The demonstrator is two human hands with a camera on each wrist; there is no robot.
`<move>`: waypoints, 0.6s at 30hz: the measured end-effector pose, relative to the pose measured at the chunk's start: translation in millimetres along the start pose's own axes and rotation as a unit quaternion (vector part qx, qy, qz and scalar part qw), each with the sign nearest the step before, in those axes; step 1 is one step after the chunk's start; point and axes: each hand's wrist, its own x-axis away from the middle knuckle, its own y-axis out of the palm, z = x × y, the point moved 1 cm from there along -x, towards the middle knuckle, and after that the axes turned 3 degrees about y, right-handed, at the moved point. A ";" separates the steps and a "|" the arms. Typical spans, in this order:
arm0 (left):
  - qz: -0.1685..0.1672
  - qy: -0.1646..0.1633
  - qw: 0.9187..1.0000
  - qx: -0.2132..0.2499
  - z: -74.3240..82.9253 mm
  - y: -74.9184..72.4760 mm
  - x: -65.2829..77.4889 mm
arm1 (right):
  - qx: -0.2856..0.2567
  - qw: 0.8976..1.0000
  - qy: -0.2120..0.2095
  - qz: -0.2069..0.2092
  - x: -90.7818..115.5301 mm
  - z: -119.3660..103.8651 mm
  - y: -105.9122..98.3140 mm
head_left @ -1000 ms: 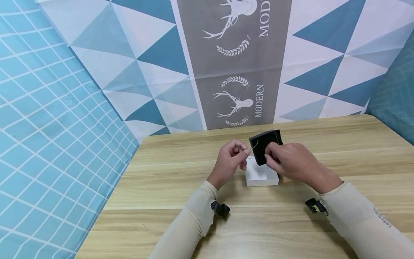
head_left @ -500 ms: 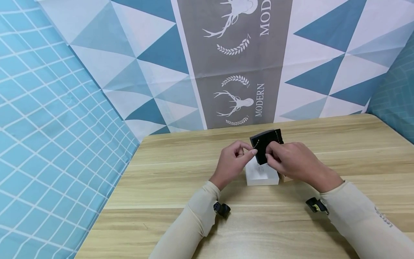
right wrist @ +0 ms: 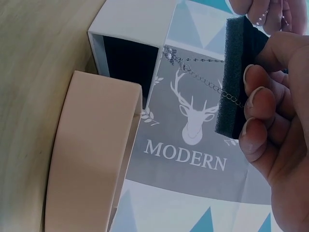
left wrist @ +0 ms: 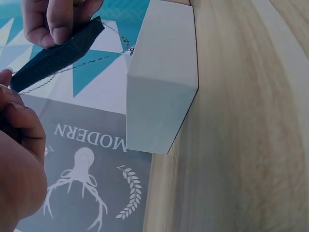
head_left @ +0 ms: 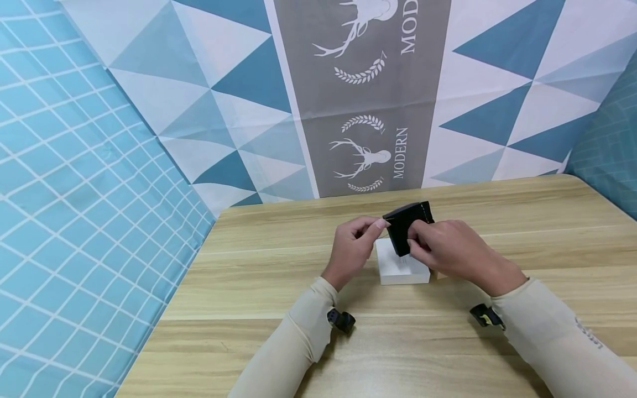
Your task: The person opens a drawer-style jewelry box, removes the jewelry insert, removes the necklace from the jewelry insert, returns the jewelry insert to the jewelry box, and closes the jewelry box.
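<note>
On the worktop, a white box is set beside a peach box. Above, by the right hand, fingers curled, a black pad is gripped; at its corner, by the left hand, a thin chain is pinched between fingers.

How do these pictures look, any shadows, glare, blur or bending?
Head view: fairly even light, soft shadows beside the sleeves and a pale sheen on the table at the bottom; left wrist view: hazy, with the wood grain looking soft; right wrist view: the peach box has a bowed edge, probably lens distortion, but the chain shows separate links.
</note>
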 end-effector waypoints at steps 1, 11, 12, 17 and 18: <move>-0.002 -0.003 1.000 0.008 0.3 -0.4 0.0 | 0.000 1.000 -0.002 0.001 -0.2 -0.3 0.4; -0.023 -0.028 0.997 0.063 -0.9 -6.0 -2.9 | -0.008 1.000 -0.009 -0.004 -0.2 -3.2 0.6; -0.023 -0.030 0.997 0.073 -1.4 -6.4 -3.2 | -0.010 1.000 -0.009 -0.007 -0.2 -3.4 0.3; -0.009 -0.044 0.988 0.150 -3.4 -7.4 -4.8 | -0.023 0.999 -0.005 -0.023 0.1 -4.6 -0.6; -0.005 -0.048 0.985 0.164 -3.9 -7.5 -5.0 | -0.024 0.999 -0.005 -0.024 0.1 -4.8 -0.3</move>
